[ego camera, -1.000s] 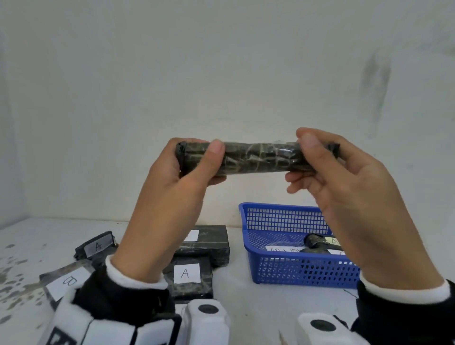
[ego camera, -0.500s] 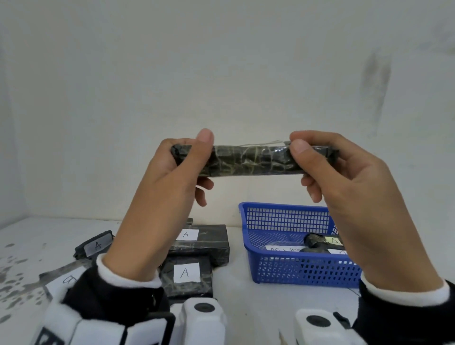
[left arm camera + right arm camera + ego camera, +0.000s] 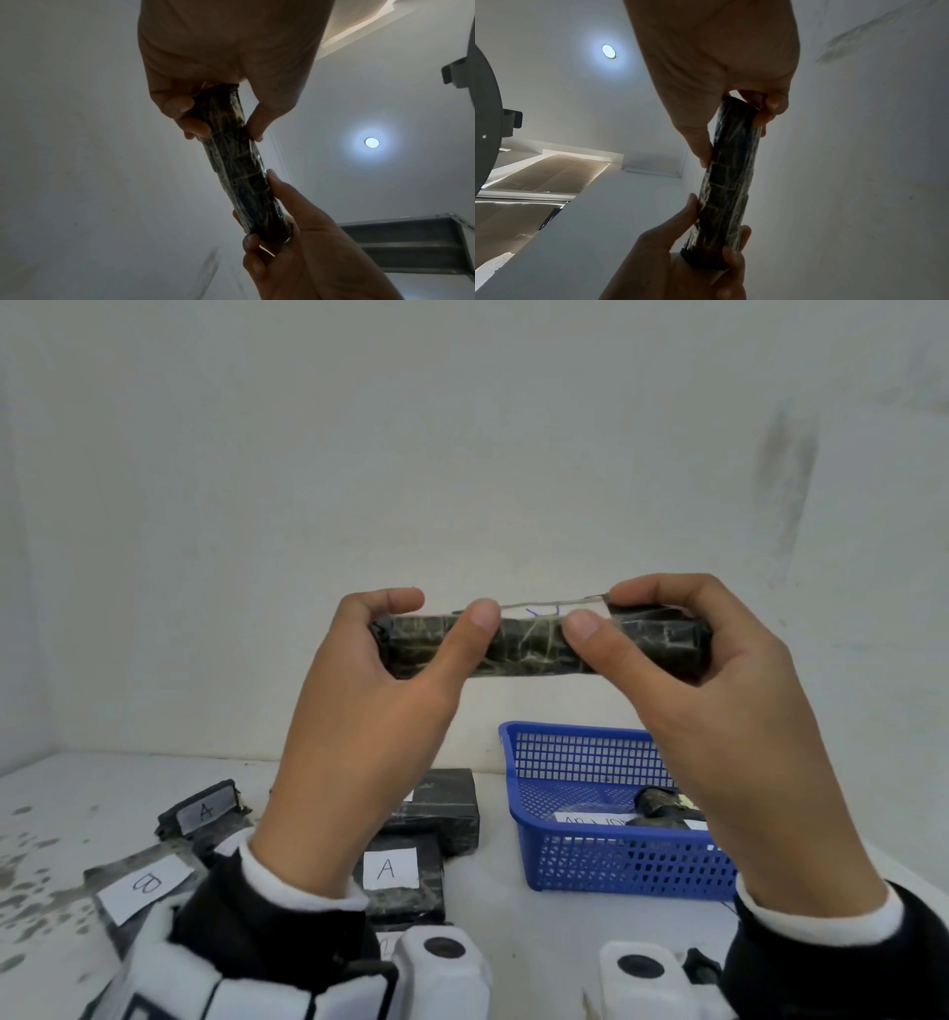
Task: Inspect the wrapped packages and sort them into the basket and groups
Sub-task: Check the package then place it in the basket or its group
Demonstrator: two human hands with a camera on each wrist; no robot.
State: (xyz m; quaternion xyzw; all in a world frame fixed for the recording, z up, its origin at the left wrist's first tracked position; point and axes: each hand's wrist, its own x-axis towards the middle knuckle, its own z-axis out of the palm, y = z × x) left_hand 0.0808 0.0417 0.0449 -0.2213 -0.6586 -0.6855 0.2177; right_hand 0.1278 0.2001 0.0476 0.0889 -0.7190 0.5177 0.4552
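The white table runs back to a pale wall at the far edge, with a second wall closing the left side; its left part is speckled with dark stains. The near-middle stretch between the flat packages and the basket is bare white surface.

The blue basket stands on the right half of the table, its far rim close to the wall. Inside lie a dark rolled package and white paper with writing too small to read.

Left of the basket sits a cluster of flat dark-wrapped packages. One with an "A" label lies nearest the basket's near-left corner, apart from it. A block-shaped one lies just behind it, its label mostly hidden by the left wrist. Another "A" package sits farther left, and a "B" package lies near the left front edge, partly under the sleeve.

Well above the table, level and crosswise, is the cylindrical wrapped package, clear of everything below. The left hand curls around its left end, thumb across the front. The right hand grips the right end, thumb forward and forefinger over the top. A white label with a blue mark shows on the upper side between the thumbs.
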